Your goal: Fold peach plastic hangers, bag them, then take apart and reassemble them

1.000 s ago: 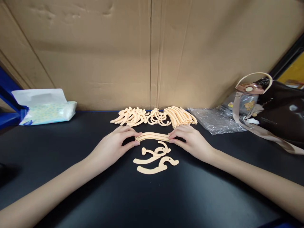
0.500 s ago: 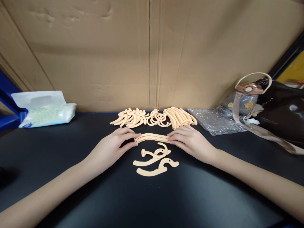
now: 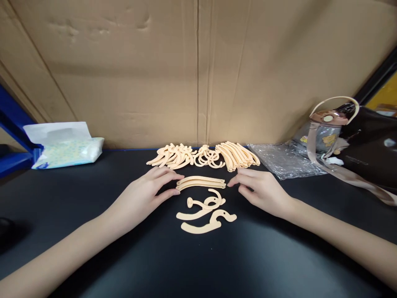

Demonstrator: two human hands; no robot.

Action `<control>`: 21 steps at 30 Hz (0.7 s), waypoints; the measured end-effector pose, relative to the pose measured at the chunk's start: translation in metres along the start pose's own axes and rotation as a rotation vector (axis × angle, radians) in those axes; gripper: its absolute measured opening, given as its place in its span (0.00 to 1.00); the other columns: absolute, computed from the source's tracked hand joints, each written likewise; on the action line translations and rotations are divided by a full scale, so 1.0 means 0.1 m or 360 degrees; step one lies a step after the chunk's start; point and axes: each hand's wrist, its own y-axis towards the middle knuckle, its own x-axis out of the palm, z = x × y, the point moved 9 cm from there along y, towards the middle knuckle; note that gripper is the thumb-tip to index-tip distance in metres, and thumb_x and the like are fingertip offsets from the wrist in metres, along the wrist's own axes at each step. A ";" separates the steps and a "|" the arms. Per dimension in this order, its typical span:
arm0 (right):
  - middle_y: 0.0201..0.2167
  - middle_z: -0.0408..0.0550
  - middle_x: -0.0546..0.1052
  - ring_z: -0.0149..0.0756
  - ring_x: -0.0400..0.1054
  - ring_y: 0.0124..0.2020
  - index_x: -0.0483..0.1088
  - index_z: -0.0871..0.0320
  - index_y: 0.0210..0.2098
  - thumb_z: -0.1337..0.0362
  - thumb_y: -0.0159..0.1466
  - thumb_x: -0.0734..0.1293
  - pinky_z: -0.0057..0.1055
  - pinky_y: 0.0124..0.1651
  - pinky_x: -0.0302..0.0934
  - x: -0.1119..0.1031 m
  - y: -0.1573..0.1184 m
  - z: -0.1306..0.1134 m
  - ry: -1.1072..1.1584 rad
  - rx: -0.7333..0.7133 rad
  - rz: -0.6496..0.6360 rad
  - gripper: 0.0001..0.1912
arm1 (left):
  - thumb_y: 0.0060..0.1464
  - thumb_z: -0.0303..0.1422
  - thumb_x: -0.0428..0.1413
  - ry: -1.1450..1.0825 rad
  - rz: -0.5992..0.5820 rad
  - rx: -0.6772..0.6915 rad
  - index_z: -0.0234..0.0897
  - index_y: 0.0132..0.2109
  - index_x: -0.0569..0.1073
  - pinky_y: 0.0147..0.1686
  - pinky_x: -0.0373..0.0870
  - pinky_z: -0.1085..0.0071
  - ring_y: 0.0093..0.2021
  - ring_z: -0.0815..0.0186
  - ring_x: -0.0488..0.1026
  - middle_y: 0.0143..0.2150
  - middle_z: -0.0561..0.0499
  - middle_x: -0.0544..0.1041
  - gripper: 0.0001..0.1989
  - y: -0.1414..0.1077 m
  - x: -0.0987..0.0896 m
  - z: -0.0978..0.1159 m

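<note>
Two long, curved, pale wooden-looking strips [image 3: 201,182] lie side by side on the black table [image 3: 198,265]. My left hand [image 3: 149,188] has its index finger and thumb closed on their left ends. Just off the right ends is my right hand [image 3: 260,188], empty, its fingers bent and a gap between thumb and index finger. Nearer to me lie a hook-shaped flat piece [image 3: 198,227], a similar piece [image 3: 190,216] behind it, and a thin curved piece with a round knob [image 3: 190,203] lying across that one.
Behind the strips are a heap of hooked pieces [image 3: 172,156], a cluster of thin curved pieces [image 3: 207,156] and a pile of long strips [image 3: 237,155]. A tissue pack [image 3: 66,151] stands left. Clear plastic [image 3: 276,159], a strapped bottle [image 3: 325,132] and a dark bag [image 3: 369,153] are right.
My right hand has let go of the strips' right ends and drawn back slightly to the right. The left hand stays at the left ends. The whole view has shifted slightly.
</note>
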 end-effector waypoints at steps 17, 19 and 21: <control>0.23 0.39 0.78 0.28 0.70 0.22 0.76 0.56 0.32 0.74 0.64 0.58 0.25 0.30 0.58 0.10 -0.02 -0.02 0.0038 0.0019 -0.0138 0.16 | 0.67 0.29 0.48 0.0093 -0.0098 0.0665 0.45 0.54 0.75 0.49 0.69 0.70 0.51 0.64 0.73 0.52 0.52 0.78 0.15 -0.12 -0.02 0.73; 0.27 0.42 0.78 0.27 0.69 0.24 0.77 0.56 0.35 0.74 0.63 0.58 0.24 0.29 0.57 0.09 -0.01 -0.03 0.0067 0.0003 -0.0118 0.16 | 0.68 0.30 0.48 0.0103 -0.0127 0.0695 0.45 0.53 0.75 0.48 0.69 0.70 0.49 0.64 0.74 0.51 0.53 0.79 0.14 -0.12 0.00 0.75; 0.30 0.43 0.76 0.27 0.68 0.25 0.77 0.56 0.36 0.74 0.63 0.57 0.24 0.29 0.57 0.07 -0.01 -0.04 0.0054 -0.0018 -0.0106 0.17 | 0.68 0.31 0.47 0.0101 -0.0120 0.0709 0.45 0.52 0.76 0.47 0.69 0.70 0.48 0.65 0.74 0.50 0.52 0.79 0.14 -0.11 0.00 0.76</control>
